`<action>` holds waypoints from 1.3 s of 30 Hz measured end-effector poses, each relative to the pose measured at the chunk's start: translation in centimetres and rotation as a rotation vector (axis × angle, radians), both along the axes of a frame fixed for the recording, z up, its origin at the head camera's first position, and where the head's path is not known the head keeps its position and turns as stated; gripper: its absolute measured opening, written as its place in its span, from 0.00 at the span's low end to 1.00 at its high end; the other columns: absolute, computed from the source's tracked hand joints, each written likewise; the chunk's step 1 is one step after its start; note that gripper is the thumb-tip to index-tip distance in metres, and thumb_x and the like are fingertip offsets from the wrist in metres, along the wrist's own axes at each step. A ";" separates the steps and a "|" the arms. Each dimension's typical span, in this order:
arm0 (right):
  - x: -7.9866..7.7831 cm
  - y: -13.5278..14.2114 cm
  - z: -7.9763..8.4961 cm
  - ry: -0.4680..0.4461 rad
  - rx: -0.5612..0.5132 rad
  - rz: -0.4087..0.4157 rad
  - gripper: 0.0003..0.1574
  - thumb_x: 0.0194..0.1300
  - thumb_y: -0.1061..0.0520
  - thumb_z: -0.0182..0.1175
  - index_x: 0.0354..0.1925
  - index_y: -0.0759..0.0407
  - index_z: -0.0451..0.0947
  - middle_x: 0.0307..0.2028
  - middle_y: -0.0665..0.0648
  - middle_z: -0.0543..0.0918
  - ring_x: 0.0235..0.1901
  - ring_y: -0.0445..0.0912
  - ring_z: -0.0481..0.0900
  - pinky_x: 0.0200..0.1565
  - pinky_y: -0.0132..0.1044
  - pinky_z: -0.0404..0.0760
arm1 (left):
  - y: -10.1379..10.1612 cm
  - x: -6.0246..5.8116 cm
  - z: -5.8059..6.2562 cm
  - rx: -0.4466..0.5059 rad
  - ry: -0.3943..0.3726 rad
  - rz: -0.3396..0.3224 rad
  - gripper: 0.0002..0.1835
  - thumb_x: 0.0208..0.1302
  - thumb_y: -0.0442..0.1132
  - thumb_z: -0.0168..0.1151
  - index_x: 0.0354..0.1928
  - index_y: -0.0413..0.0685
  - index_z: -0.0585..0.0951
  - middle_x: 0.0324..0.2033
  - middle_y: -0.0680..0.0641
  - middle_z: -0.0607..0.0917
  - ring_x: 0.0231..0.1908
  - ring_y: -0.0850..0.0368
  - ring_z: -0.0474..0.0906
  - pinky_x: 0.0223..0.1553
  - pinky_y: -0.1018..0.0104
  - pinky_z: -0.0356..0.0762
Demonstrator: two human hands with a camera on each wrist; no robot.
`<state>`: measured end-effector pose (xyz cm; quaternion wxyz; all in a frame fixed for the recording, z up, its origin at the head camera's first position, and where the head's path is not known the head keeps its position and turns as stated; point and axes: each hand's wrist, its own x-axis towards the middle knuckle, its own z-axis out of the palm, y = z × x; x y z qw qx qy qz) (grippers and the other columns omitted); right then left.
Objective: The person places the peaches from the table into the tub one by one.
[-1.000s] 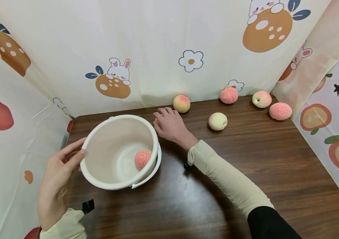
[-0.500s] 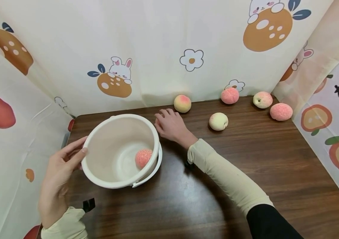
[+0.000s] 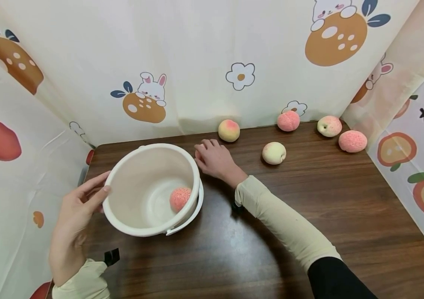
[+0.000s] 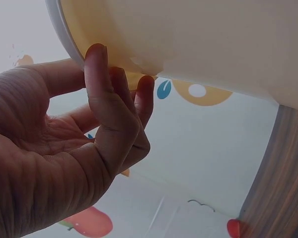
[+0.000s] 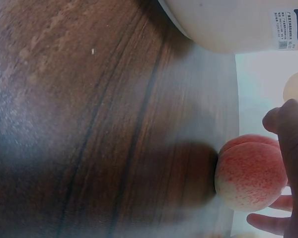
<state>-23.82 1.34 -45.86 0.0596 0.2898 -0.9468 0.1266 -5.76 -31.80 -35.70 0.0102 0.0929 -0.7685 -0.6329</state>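
Observation:
My left hand [image 3: 73, 224] pinches the rim of a cream-white bucket [image 3: 150, 158] at its left side, curled fingers showing in the left wrist view. The bucket leans toward me, and a pink peach [image 3: 180, 199] lies inside on its floor. Just right of the bucket, my right hand [image 3: 216, 160] is over a second pink peach [image 5: 251, 173], its thumb and fingers on either side of it. In the right wrist view this peach appears to rest on the table; in the head view the hand mostly hides it. Behind the right hand sits a yellow-pink peach [image 3: 229, 131].
A pale peach [image 3: 274, 153] lies right of the hand. Farther right are a pink peach [image 3: 288, 121], a whitish-pink peach [image 3: 329, 126] and another pink peach [image 3: 352, 141]. Printed curtains [image 3: 204, 50] border the dark wooden table [image 3: 309, 195]. The bucket's handle [image 3: 187, 224] hangs down.
Both hands, the bucket and the peaches keep nearly the same places. The right hand draws very slightly toward me, and the head view shifts a little.

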 end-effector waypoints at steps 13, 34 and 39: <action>-0.4 0.1 -0.9 0.018 -0.036 0.015 0.24 0.73 0.44 0.61 0.64 0.46 0.75 0.61 0.59 0.76 0.59 0.59 0.76 0.49 0.55 0.85 | -0.1 0.1 -0.1 0.034 0.026 -0.017 0.19 0.71 0.35 0.67 0.62 0.54 0.85 0.37 0.62 0.91 0.30 0.67 0.85 0.24 0.73 0.82; -0.6 0.3 -1.3 0.076 -0.043 0.029 0.26 0.73 0.44 0.62 0.65 0.47 0.76 0.61 0.60 0.78 0.57 0.59 0.77 0.49 0.54 0.85 | 0.1 0.2 0.0 0.042 0.056 -0.028 0.19 0.71 0.33 0.67 0.62 0.52 0.85 0.38 0.62 0.91 0.29 0.68 0.85 0.24 0.74 0.82; -0.6 0.3 -1.1 0.113 -0.056 0.031 0.23 0.73 0.44 0.61 0.62 0.47 0.76 0.60 0.60 0.79 0.55 0.59 0.78 0.47 0.53 0.84 | 0.1 0.2 0.0 0.034 0.043 -0.023 0.19 0.71 0.34 0.67 0.62 0.53 0.85 0.38 0.63 0.91 0.30 0.68 0.85 0.24 0.74 0.82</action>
